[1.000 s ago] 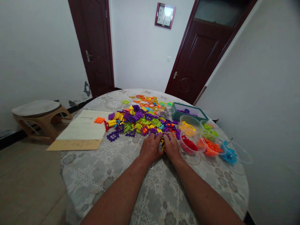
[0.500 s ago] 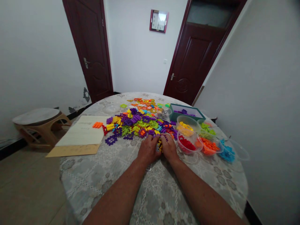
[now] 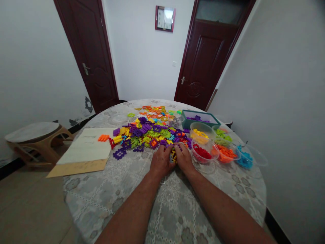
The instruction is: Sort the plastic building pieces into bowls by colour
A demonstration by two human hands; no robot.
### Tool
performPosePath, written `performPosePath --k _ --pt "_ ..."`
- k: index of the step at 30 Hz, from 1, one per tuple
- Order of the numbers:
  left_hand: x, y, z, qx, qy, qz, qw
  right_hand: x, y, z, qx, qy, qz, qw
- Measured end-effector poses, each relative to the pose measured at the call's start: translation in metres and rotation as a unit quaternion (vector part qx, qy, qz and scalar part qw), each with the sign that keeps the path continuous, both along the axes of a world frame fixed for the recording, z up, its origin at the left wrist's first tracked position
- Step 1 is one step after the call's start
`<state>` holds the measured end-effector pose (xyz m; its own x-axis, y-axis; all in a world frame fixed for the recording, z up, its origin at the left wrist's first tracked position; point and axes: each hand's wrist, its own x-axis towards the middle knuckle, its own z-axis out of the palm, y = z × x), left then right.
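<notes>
Far left we've got a stool (image 3: 33, 135) down on the floor, then the round table with its patterned tablecloth (image 3: 114, 186). On that, a pale sheet of paper (image 3: 83, 145) with an orange piece (image 3: 103, 138) near its right edge, and a strip of brown paper (image 3: 78, 167) poking out underneath.

Next comes the big heap of mixed plastic pieces (image 3: 149, 134), and a dark purple square piece (image 3: 119, 154) lying flat at its near left edge.

Now the bit that matters: our left hand (image 3: 161, 159) and right hand (image 3: 184, 158) are drawn in together just this side of the heap, fingers curled and closed around a small yellow piece (image 3: 174, 156). It's right in the gap between them, so neither hand is really nearer: it lies to the right of our left palm and to the left of our right. The slice we can see runs up and down that gap, but fingers cover the rest, so we can't tell its true long axis.

Straight ahead, the heap crowds our fingertips. On the right, the red pieces (image 3: 201, 151) in their clear tub are just beside our right hand, with yellow pieces (image 3: 200, 134) behind, then orange pieces (image 3: 226, 153) and blue pieces (image 3: 244, 158) further over.
</notes>
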<state>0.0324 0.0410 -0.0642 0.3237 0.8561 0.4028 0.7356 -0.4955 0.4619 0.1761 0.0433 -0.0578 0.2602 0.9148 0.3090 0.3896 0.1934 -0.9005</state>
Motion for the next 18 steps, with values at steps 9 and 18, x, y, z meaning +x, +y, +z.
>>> performPosePath --k 9,18 --pt "0.0012 -0.0025 0.0039 -0.005 -0.004 0.005 1.000 0.0031 0.0012 -0.0062 -0.004 0.019 -0.001 1.000" --pt "-0.0018 -0.0027 0.0062 -0.001 -0.022 -0.010 1.000 0.0019 -0.0002 -0.0050 0.005 0.061 0.000 0.998"
